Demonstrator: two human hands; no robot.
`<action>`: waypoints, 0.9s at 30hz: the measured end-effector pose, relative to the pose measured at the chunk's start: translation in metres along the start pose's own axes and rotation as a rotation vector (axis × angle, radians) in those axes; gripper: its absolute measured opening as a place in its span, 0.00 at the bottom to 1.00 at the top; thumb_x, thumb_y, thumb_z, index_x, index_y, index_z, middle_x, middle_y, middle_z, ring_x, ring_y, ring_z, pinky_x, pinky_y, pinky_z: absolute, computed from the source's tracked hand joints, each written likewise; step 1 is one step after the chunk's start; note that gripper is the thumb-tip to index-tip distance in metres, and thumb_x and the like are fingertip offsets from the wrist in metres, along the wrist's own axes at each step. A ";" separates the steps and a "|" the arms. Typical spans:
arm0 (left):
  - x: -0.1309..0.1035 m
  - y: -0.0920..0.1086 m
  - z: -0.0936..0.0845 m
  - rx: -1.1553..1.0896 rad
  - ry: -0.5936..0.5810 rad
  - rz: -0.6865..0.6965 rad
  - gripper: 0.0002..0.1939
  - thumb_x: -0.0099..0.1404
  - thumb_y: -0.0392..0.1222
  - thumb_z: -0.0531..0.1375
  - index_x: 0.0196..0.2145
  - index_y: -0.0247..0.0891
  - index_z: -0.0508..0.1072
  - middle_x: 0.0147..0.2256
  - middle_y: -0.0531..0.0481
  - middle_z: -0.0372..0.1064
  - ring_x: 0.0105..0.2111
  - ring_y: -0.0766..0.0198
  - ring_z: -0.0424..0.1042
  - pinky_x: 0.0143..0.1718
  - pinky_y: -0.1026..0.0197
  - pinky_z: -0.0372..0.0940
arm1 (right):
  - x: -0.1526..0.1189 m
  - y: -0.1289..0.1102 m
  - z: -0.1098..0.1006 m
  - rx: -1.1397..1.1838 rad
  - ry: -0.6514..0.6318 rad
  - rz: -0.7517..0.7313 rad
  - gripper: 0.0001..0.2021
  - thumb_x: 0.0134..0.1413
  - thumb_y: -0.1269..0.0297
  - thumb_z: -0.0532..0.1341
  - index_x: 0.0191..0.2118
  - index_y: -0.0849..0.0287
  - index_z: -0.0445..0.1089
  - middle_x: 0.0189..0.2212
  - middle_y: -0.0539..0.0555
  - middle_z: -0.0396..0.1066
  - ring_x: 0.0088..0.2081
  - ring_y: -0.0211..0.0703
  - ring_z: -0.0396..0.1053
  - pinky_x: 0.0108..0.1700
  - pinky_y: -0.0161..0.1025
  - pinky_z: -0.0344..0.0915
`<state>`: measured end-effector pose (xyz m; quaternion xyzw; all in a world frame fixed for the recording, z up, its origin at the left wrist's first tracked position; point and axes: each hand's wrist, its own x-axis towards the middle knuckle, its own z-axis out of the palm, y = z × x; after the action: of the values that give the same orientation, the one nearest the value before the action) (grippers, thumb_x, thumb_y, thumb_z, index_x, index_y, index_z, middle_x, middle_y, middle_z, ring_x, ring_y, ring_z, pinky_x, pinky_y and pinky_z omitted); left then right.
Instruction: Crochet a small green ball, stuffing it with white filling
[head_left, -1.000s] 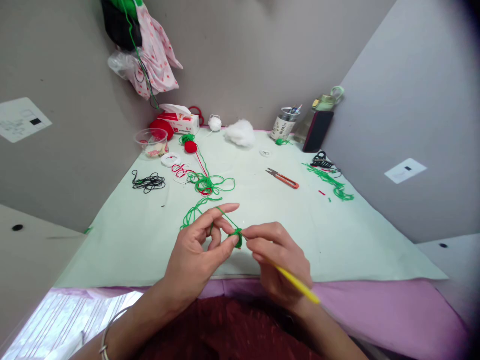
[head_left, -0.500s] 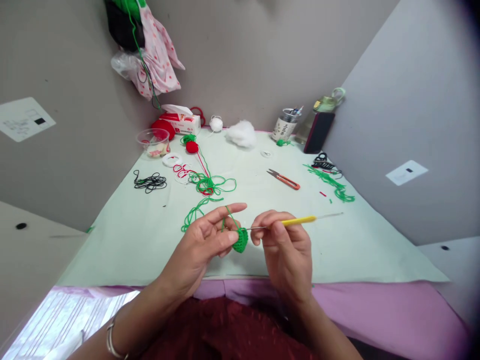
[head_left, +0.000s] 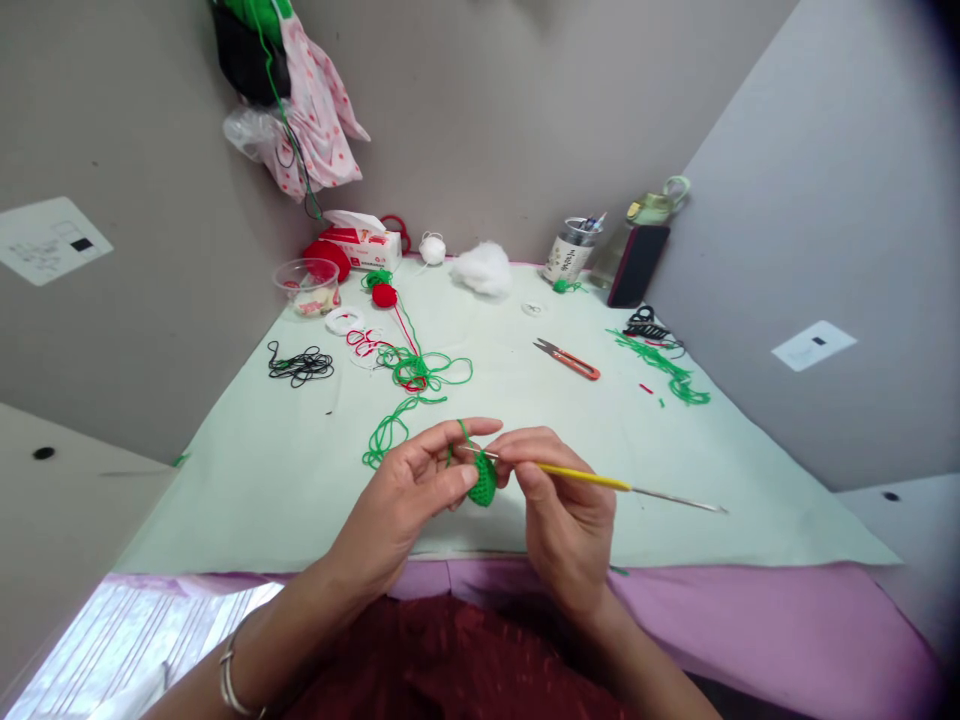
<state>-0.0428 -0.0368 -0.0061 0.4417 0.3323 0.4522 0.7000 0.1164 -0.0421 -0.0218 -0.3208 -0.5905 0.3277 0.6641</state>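
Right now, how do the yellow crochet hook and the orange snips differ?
The yellow crochet hook is held in the right hand; the orange snips lie on the table. The hook has a yellow grip with metal at each end; the snips have an orange handle and pointed blades. Both have metal parts.

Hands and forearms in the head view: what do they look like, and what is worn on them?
The left hand and right hand are ungloved. Both forearms show no sleeve. A thin, silvery bangle circles the left one; none shows on the right.
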 end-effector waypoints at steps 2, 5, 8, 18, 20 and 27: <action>0.000 -0.002 0.002 0.016 0.053 0.023 0.17 0.67 0.45 0.69 0.53 0.51 0.81 0.35 0.53 0.69 0.34 0.67 0.63 0.39 0.65 0.59 | -0.001 -0.001 0.001 -0.068 -0.009 -0.045 0.11 0.69 0.72 0.60 0.44 0.51 0.80 0.36 0.53 0.78 0.37 0.41 0.74 0.35 0.38 0.72; 0.000 -0.005 0.007 -0.012 0.122 0.049 0.21 0.64 0.43 0.72 0.55 0.52 0.80 0.37 0.54 0.69 0.35 0.69 0.64 0.40 0.66 0.60 | -0.007 0.002 0.000 -0.295 -0.040 -0.192 0.15 0.66 0.76 0.61 0.49 0.49 0.79 0.38 0.53 0.76 0.38 0.42 0.75 0.35 0.39 0.74; 0.002 -0.005 0.011 -0.194 0.092 -0.056 0.23 0.63 0.44 0.72 0.56 0.47 0.80 0.34 0.54 0.66 0.29 0.72 0.60 0.33 0.68 0.58 | -0.013 0.008 -0.004 -0.590 -0.055 -0.453 0.20 0.63 0.77 0.64 0.55 0.47 0.78 0.43 0.56 0.77 0.42 0.46 0.76 0.38 0.43 0.76; 0.004 0.004 0.002 -0.183 0.023 -0.068 0.17 0.61 0.41 0.72 0.48 0.43 0.84 0.36 0.51 0.71 0.33 0.69 0.65 0.35 0.67 0.61 | 0.004 0.000 -0.003 0.081 0.033 0.075 0.08 0.68 0.64 0.62 0.39 0.54 0.79 0.33 0.53 0.78 0.32 0.42 0.74 0.32 0.39 0.72; 0.003 0.002 0.003 -0.059 0.038 -0.017 0.19 0.61 0.41 0.72 0.51 0.45 0.81 0.38 0.50 0.74 0.39 0.63 0.70 0.43 0.62 0.64 | 0.003 0.003 -0.002 0.095 -0.006 0.090 0.07 0.68 0.65 0.63 0.41 0.53 0.80 0.36 0.54 0.79 0.40 0.44 0.77 0.40 0.41 0.75; -0.003 0.007 0.005 0.202 0.031 0.051 0.24 0.63 0.42 0.69 0.56 0.44 0.71 0.39 0.51 0.72 0.43 0.58 0.73 0.50 0.54 0.64 | 0.003 0.006 -0.005 0.189 -0.039 0.105 0.07 0.68 0.64 0.63 0.41 0.53 0.81 0.37 0.55 0.81 0.36 0.43 0.77 0.34 0.38 0.72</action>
<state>-0.0416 -0.0395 0.0023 0.5112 0.3756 0.4409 0.6350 0.1211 -0.0358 -0.0255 -0.2807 -0.5521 0.4224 0.6618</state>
